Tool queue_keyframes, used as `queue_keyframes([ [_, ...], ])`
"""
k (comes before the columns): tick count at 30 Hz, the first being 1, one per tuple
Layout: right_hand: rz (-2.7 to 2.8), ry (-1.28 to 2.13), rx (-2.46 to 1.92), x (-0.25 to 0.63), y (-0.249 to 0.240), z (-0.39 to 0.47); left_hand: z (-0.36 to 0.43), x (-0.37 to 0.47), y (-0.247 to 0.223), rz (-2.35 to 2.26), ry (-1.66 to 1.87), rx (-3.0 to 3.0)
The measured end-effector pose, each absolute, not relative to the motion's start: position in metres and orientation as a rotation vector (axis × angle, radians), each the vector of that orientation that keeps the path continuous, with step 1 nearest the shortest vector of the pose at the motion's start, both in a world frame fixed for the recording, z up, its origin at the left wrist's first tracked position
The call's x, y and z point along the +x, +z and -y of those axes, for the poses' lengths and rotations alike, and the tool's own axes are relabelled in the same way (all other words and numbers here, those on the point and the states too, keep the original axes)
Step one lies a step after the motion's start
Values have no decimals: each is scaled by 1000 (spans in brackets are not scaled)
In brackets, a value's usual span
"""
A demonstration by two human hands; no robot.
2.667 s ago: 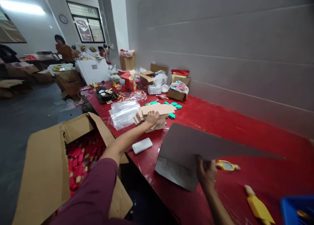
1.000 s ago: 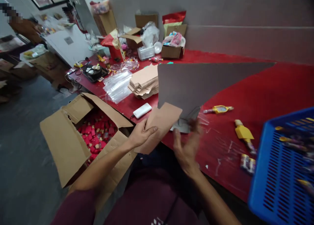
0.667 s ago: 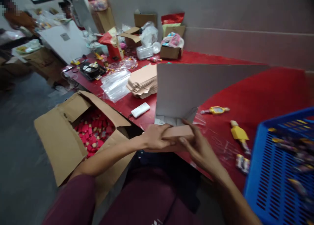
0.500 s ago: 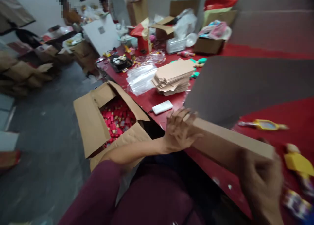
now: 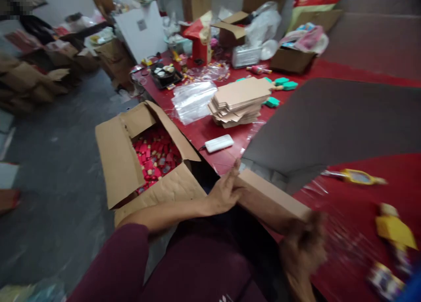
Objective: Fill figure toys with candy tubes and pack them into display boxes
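Observation:
A long brown cardboard box [image 5: 272, 196] lies along the near edge of the red table [image 5: 355, 214]. At its left end, my left hand [image 5: 226, 190] presses with its palm, fingers stretched out. My right hand [image 5: 304, 245] is at the box's right end; motion smears its fingers. Beyond my left hand a white power bank [image 5: 219, 143] rests on the table, with a stack of flat cardboard pieces [image 5: 243, 95] and clear plastic bags [image 5: 194, 101] behind it.
An open carton [image 5: 121, 161] of red pieces [image 5: 158, 157] stands left of the table. A dark sheet [image 5: 345, 117] covers part of the tabletop. Yellow toys [image 5: 394, 227] lie at the right. Boxes and plastic packs line the back.
The right hand and its end of the box have moved left and nearer the left hand. My left hand has shifted slightly left, and the view has turned a little.

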State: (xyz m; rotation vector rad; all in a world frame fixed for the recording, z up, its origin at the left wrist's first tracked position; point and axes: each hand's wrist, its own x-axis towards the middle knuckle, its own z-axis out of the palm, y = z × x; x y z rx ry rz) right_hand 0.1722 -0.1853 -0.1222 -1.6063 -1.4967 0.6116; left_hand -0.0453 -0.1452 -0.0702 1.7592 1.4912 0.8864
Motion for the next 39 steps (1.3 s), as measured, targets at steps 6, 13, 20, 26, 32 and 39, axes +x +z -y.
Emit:
queue_keyframes([
  [6,1629,784,-1874,186,-117,203,162,-51,-72,-1690,121,2334],
  [13,1644,51,-1480,206,-98,123,85,-30,-49,-1699,781,2513],
  [20,1768,-17,-1340,221,-131,64,46,-20,-84,-1782,771,2401],
  [26,2071,-55,-1736,223,-139,68,48,-21,-98,-1942,41,2354],
  [32,2216,-171,-2055,198,-101,71,41,5,-92,-1956,-223,2382],
  [39,2366,63,-2090,181,-92,60,47,41,-97,-1636,-49,2681],
])
